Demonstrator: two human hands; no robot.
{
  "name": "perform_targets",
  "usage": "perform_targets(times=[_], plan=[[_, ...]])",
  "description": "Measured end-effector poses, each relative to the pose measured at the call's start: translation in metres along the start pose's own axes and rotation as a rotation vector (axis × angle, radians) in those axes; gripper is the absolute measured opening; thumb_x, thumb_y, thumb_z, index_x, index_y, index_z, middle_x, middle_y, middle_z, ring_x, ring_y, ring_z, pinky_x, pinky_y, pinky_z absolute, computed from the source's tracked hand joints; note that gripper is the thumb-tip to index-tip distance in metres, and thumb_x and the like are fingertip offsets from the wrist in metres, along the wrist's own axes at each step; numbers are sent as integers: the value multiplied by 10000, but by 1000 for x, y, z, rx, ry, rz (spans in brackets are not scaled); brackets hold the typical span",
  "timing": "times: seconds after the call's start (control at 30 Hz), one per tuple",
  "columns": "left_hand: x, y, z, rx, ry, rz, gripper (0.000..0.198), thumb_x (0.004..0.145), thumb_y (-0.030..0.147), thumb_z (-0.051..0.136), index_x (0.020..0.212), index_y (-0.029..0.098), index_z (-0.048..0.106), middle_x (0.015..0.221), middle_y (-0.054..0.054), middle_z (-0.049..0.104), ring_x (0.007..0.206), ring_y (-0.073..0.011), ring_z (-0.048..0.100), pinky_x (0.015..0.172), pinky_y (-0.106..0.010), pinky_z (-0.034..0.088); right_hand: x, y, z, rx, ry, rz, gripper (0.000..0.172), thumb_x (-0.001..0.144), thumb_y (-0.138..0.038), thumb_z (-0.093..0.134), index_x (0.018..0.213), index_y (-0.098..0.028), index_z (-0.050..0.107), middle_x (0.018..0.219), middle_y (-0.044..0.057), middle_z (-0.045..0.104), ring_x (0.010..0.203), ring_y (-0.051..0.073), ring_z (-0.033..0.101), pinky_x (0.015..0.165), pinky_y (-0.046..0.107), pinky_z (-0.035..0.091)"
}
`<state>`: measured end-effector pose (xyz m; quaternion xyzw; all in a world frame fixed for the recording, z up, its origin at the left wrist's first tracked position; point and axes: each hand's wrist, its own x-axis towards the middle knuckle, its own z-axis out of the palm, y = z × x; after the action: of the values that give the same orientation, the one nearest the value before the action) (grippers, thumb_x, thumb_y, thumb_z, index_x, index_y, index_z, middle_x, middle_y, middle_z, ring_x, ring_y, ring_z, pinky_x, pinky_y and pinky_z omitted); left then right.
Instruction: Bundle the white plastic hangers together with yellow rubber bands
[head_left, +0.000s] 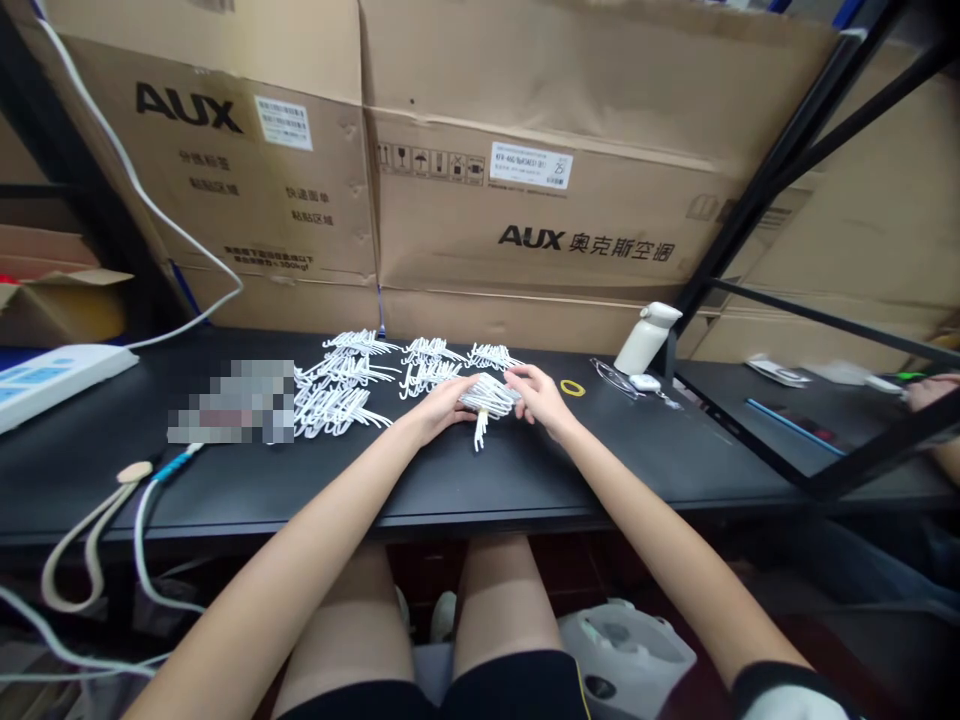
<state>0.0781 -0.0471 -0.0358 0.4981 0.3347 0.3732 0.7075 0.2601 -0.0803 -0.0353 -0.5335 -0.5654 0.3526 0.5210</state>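
A bundle of white cables (489,395) is between my hands at the middle of the table, with a tail of loose ends pointing toward me. My left hand (448,408) grips the left side of it, thumb on top. On the right side, the bent fingers of my right hand (541,397) hold its edge. A pale yellowish spot shows where the tail leaves the bundle; I cannot make out what it is. Yellow rubber bands (573,387) lie just right of my right hand. Behind and to the left are several similar white bundles (341,410) in rows.
Cardboard boxes (442,220) stand along the back. A white bottle (646,340), glasses (615,378) and a small white case (645,383) lie to the right, near a black metal frame (772,440). A power strip (67,380) is at left. Another person's hand (934,390) shows far right.
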Motion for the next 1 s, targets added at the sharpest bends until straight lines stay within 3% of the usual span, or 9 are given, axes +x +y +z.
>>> perform_targets(times=[0.1,0.17,0.33,0.43,0.6,0.77,1.0], plan=[[1,0,0,-31,16,-3,303,799,432,644,901,146,646,860,-64,696,784,-173,651,740,-294,513,-3,-4,2,60,-240,128,370,751,-489,667,906,-154,646,634,12,619,404,75,520,291,161,307],[2,0,0,-45,24,-3,341,775,467,662,899,149,646,867,-63,700,792,-172,653,753,-291,511,-4,-6,3,91,-293,147,350,745,-463,687,885,-143,664,630,10,615,434,74,542,309,149,353],[-1,0,0,-35,-4,29,428,728,525,687,934,153,646,904,-76,699,824,-183,653,786,-309,502,-3,-5,3,131,-263,131,326,768,-428,676,921,-140,675,680,17,633,460,70,558,340,148,412],[-4,0,0,6,-40,78,427,660,373,788,1006,176,633,890,-38,683,823,-152,645,769,-269,485,-2,-4,3,162,-221,117,317,755,-423,692,909,-146,677,668,11,629,465,76,565,350,153,427],[-7,0,0,-11,2,87,659,574,140,822,1175,212,559,849,-3,656,769,-125,638,764,-275,477,-2,-5,3,219,-185,110,332,733,-423,718,913,-148,676,667,13,635,481,79,566,362,154,437],[-5,-1,-2,-1,-59,117,704,588,125,810,1236,196,543,923,-35,662,788,-123,636,787,-285,474,0,-3,3,239,-173,101,342,720,-405,739,946,-157,668,707,18,650,501,79,569,400,170,483],[-6,-1,1,39,-40,182,725,556,106,825,1223,156,546,975,-66,677,868,-154,631,763,-276,481,-1,-2,3,275,-168,117,316,726,-405,735,915,-160,670,700,16,652,494,81,572,434,190,517]])
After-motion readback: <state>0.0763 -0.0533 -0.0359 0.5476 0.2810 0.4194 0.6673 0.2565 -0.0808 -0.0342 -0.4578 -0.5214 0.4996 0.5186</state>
